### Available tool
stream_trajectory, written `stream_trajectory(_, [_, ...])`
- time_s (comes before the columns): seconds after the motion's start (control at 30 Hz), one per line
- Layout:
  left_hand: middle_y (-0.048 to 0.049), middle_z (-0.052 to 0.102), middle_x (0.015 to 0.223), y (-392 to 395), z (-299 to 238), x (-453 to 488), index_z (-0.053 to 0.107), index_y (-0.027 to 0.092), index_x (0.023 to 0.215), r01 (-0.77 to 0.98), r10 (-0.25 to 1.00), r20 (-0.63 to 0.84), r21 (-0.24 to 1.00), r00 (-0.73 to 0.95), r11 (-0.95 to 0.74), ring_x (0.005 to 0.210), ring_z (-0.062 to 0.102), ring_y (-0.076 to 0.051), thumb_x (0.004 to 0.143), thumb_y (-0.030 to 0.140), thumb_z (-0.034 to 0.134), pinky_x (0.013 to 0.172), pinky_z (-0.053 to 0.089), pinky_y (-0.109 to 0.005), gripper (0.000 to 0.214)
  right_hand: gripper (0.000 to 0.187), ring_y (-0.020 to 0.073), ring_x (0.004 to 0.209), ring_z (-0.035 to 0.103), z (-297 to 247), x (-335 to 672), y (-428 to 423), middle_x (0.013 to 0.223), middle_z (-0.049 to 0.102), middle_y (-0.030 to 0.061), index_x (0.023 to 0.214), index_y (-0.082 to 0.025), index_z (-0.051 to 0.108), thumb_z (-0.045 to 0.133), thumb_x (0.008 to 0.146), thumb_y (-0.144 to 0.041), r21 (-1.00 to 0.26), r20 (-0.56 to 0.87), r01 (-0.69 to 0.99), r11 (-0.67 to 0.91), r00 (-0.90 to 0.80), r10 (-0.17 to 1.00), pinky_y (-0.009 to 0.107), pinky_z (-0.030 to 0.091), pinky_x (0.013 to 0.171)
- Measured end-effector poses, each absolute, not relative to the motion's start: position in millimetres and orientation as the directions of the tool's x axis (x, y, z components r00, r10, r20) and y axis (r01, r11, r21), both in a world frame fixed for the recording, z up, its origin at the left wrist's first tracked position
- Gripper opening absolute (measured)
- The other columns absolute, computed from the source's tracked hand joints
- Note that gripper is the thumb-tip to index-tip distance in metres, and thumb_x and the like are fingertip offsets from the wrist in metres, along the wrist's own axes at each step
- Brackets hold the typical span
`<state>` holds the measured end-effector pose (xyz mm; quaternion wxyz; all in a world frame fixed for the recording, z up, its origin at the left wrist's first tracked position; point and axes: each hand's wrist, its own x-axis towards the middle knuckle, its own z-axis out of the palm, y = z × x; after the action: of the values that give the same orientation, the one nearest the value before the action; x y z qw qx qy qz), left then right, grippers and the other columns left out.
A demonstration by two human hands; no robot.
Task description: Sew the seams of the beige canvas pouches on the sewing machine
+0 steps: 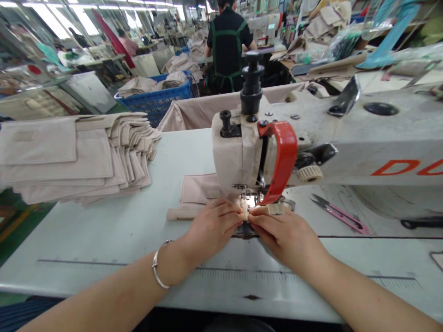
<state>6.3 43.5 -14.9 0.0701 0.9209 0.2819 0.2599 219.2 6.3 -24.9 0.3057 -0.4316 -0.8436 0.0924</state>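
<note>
My left hand (211, 228) and my right hand (282, 233) meet under the head of a white sewing machine (242, 152), fingertips pinched on a narrow beige fabric strip (180, 214) right at the needle. The strip runs out to the left across the table. A beige fabric piece (197, 190) lies flat behind my left hand, partly under the machine. A red guard (282, 157) hangs over the needle area, hiding the needle itself. I wear a silver bangle on my left wrist.
A tall stack of beige fabric pieces (76, 157) sits at the table's left. Pink thread snips (341, 214) lie to the right of the needle. A blue basket (159, 99) of fabric stands behind; a person in black (228, 46) works further back.
</note>
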Motion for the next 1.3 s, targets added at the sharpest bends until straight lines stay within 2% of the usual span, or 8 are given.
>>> stream_trajectory(0.2, [-0.0033, 0.070, 0.105, 56, -10, 9, 0.065, 0.018, 0.099, 0.473, 0.537, 0.432, 0.254, 0.725, -0.844, 0.099, 0.065, -0.018, 0.097, 0.017, 0.049, 0.092, 0.052, -0.034, 0.016, 0.017, 0.0235, 0.091, 0.064, -24, 217, 12, 0.101, 0.070, 0.0084, 0.100, -0.017, 0.069, 0.056, 0.091, -0.014, -0.368, 0.455, 0.706, 0.605, -0.431, 0.779, 0.037, 0.054, 0.078])
stream_trajectory(0.33, [-0.0019, 0.071, 0.102, 66, -14, 11, 0.068, 0.019, 0.096, 0.501, 0.580, 0.433, 0.294, 0.690, -0.814, 0.096, 0.065, -0.018, 0.094, 0.018, 0.055, 0.094, 0.051, -0.034, 0.013, 0.017, 0.0251, 0.089, 0.063, -23, 216, 17, 0.103, 0.070, 0.0095, 0.100, -0.017, 0.070, 0.056, 0.090, -0.014, -0.307, 0.445, 0.751, 0.584, -0.430, 0.786, 0.038, 0.055, 0.075])
stream_trajectory(0.57, [-0.0030, 0.071, 0.098, 75, -18, 11, 0.070, 0.020, 0.097, 0.555, 0.637, 0.404, 0.313, 0.656, -0.770, 0.097, 0.065, -0.020, 0.093, 0.021, 0.058, 0.090, 0.053, -0.036, 0.012, 0.026, 0.0273, 0.095, 0.063, -23, 216, 20, 0.106, 0.069, 0.0106, 0.110, -0.018, 0.069, 0.053, 0.090, -0.014, -0.268, 0.437, 0.771, 0.577, -0.437, 0.786, 0.042, 0.056, 0.080])
stream_trajectory(0.7, [-0.0032, 0.072, 0.098, 75, -18, 12, 0.069, 0.019, 0.096, 0.556, 0.631, 0.443, 0.304, 0.637, -0.774, 0.095, 0.065, -0.020, 0.091, 0.018, 0.060, 0.088, 0.053, -0.035, 0.010, 0.028, 0.0271, 0.098, 0.062, -23, 215, 20, 0.108, 0.068, 0.0098, 0.112, -0.020, 0.068, 0.052, 0.090, -0.014, -0.276, 0.443, 0.776, 0.567, -0.420, 0.792, 0.042, 0.055, 0.083])
stream_trajectory(0.97, [-0.0017, 0.071, 0.091, 75, -19, 13, 0.069, 0.019, 0.090, 0.558, 0.633, 0.456, 0.306, 0.625, -0.772, 0.091, 0.065, -0.019, 0.090, 0.018, 0.062, 0.087, 0.053, -0.033, 0.007, 0.025, 0.0276, 0.098, 0.060, -25, 214, 19, 0.107, 0.068, 0.0109, 0.110, -0.016, 0.067, 0.053, 0.090, -0.013, -0.308, 0.415, 0.773, 0.555, -0.415, 0.809, 0.042, 0.055, 0.084])
stream_trajectory(1.1, [-0.0027, 0.071, 0.091, 76, -20, 12, 0.070, 0.019, 0.091, 0.567, 0.645, 0.444, 0.313, 0.622, -0.762, 0.091, 0.064, -0.020, 0.090, 0.018, 0.062, 0.088, 0.053, -0.034, 0.008, 0.025, 0.0280, 0.100, 0.058, -27, 215, 20, 0.110, 0.067, 0.0106, 0.111, -0.017, 0.067, 0.052, 0.091, -0.014, -0.327, 0.391, 0.774, 0.542, -0.411, 0.823, 0.043, 0.053, 0.085])
stream_trajectory(1.3, [-0.0024, 0.072, 0.097, 77, -24, 11, 0.071, 0.022, 0.096, 0.616, 0.713, 0.359, 0.360, 0.602, -0.701, 0.097, 0.064, -0.020, 0.090, 0.019, 0.062, 0.091, 0.052, -0.035, 0.012, 0.029, 0.0281, 0.103, 0.055, -28, 212, 20, 0.113, 0.064, 0.0127, 0.112, -0.017, 0.066, 0.051, 0.088, -0.008, -0.422, 0.336, 0.749, 0.511, -0.394, 0.855, 0.044, 0.048, 0.090])
